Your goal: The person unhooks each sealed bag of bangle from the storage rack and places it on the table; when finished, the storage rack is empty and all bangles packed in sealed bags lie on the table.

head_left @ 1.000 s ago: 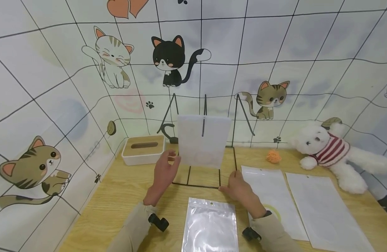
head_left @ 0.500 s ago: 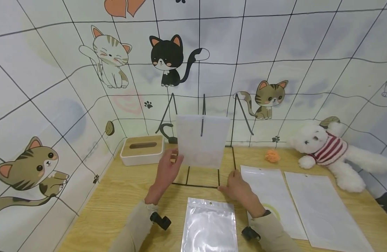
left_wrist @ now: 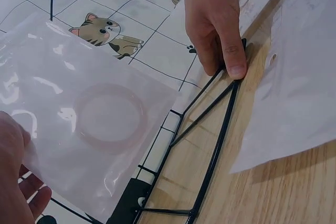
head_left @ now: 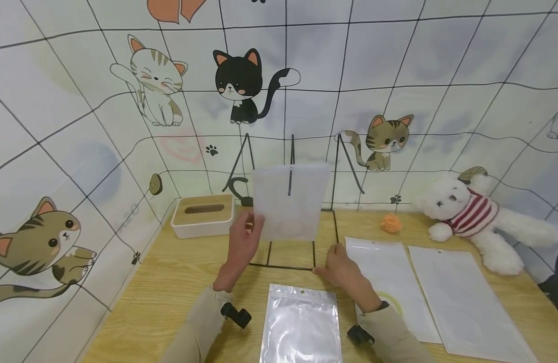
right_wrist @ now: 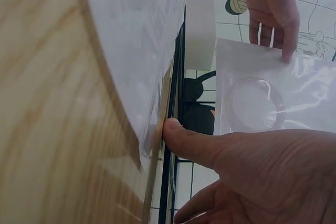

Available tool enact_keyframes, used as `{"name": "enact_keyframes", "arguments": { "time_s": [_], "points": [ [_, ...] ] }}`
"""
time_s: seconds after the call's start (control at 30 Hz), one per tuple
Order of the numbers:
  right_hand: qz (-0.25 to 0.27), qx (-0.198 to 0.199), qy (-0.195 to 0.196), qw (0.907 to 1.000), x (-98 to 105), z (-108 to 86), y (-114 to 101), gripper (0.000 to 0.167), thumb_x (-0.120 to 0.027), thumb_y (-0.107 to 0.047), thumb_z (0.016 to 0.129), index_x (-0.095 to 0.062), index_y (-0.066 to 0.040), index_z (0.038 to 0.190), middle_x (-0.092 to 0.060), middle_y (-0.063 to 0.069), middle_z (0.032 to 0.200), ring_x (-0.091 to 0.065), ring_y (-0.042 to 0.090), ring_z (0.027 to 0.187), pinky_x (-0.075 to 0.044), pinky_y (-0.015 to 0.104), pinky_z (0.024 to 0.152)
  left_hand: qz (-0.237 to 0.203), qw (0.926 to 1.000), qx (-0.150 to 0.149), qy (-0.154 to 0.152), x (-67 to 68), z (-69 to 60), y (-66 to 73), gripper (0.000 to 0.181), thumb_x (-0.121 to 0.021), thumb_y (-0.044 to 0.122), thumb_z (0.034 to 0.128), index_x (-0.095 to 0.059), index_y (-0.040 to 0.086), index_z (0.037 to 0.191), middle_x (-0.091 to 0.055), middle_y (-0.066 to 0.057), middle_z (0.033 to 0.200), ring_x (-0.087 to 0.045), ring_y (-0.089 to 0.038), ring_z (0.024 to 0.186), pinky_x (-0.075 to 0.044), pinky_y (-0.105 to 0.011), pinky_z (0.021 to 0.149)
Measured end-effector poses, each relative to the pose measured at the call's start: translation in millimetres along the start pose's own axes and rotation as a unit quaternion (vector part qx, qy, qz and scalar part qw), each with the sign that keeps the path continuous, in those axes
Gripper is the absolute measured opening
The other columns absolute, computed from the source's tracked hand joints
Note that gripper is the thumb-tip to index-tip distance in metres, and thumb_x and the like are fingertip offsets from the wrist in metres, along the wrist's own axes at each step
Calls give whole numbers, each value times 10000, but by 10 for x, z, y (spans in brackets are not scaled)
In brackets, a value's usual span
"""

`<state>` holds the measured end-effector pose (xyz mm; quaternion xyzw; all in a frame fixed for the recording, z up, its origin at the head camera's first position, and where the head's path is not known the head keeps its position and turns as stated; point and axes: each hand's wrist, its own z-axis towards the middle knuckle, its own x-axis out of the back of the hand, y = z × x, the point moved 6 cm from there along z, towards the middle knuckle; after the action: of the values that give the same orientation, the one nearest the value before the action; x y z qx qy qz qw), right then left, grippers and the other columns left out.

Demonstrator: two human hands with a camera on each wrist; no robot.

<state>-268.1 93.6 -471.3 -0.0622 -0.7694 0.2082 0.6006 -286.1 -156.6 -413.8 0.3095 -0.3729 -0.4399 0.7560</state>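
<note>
A translucent white pouch [head_left: 290, 206] hangs from the middle hook of a black wire display stand [head_left: 288, 267]. A faint pinkish ring [left_wrist: 140, 121] shows within the pouch in the left wrist view. My left hand [head_left: 243, 237] pinches the pouch's lower left edge, thumb in front and fingers behind. At the stand's front right corner, my right hand [head_left: 342, 269] grips the base wire; the left wrist view shows its thumb on the wire and fingers curled beneath. A shiny silver zip pouch [head_left: 301, 322] lies flat on the table in front of the stand.
Two larger white pouches [head_left: 469, 302] lie on the right of the wooden table. A tissue box [head_left: 203, 217] with a wooden lid stands left of the stand. Behind them are an orange ball [head_left: 391, 223] and a white plush bear [head_left: 474, 217] leaning by the cat-patterned wall.
My left hand has moved slightly right and now pinches the hanging pouch's edge. The right hand keeps its grip on the stand. The head view has shifted a little.
</note>
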Motion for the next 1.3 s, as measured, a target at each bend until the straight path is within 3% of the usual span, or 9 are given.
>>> {"name": "enact_keyframes", "arguments": {
  "time_s": [0.27,0.43,0.6,0.7,0.83,0.93,1.03,1.13,1.3],
  "points": [
    [88,47,48,9999,19,-16,-17,898,-679,-340,952,-229,277,1425,-181,486,1497,-367,550,1363,-562,441,667,99,9987,-257,424,51,23,40,156,-617,165,1000,-690,30,1029,-673,-116,964,-640,-226,904,-543,-316,757],
    [129,-25,-11,9999,6,-21,-9,902,-673,-336,958,-196,242,1462,-148,476,1517,-395,548,1344,-525,393,586,-15,9972,-94,735,119,43,45,171,-647,205,986,-668,62,1076,-705,-96,973,-665,-209,883,-542,-287,758],
    [143,-22,4,9999,-4,-20,-12,912,-674,-326,957,-165,213,1487,-149,475,1516,-370,556,1360,-547,437,639,-205,9966,99,795,144,37,13,162,-661,245,976,-666,93,1030,-698,-57,982,-647,-154,915,-527,-290,794],
    [97,-36,-5,9999,1,-21,-22,909,-670,-329,959,-164,206,1492,-148,474,1518,-312,560,1396,-557,458,677,-372,9958,-15,834,149,29,7,159,-656,229,979,-663,76,1023,-653,-80,992,-605,-162,936,-502,-331,812],
    [100,-72,-21,9999,11,-23,-29,911,-667,-334,961,-163,208,1492,-137,466,1527,-295,555,1408,-531,412,603,-613,9944,-254,818,138,23,57,155,-626,198,997,-641,47,1026,-630,-110,970,-577,-184,926,-474,-348,831],
    [138,-68,-21,9999,22,-34,-28,915,-666,-338,961,-165,220,1484,-133,463,1530,-362,547,1369,-493,365,547,-683,9945,-298,742,114,17,102,140,-616,183,1002,-650,48,1025,-657,-97,945,-593,-171,903,-488,-323,841],
    [130,-24,31,9999,37,-45,-38,920,-677,-341,953,-183,244,1463,-155,470,1519,-512,514,1232,-484,343,530,-620,9960,-238,595,85,20,122,152,-626,200,998,-679,62,1033,-694,-80,947,-620,-141,880,-517,-302,826],
    [89,-8,80,9999,35,-41,-28,927,-687,-347,945,-200,264,1445,-179,474,1506,-611,446,1043,-485,338,520,-648,9975,-153,252,19,27,141,187,-630,232,997,-695,69,1060,-727,-87,985,-651,-134,875,-539,-282,796],
    [-89,41,103,9999,10,-21,-7,905,-682,-371,946,-262,284,1409,-206,473,1495,-629,393,961,-489,330,514,-988,9940,172,-446,-104,23,155,279,-543,299,1040,-665,63,1121,-710,-139,1023,-636,-186,881,-526,-274,761]
  ]
}}
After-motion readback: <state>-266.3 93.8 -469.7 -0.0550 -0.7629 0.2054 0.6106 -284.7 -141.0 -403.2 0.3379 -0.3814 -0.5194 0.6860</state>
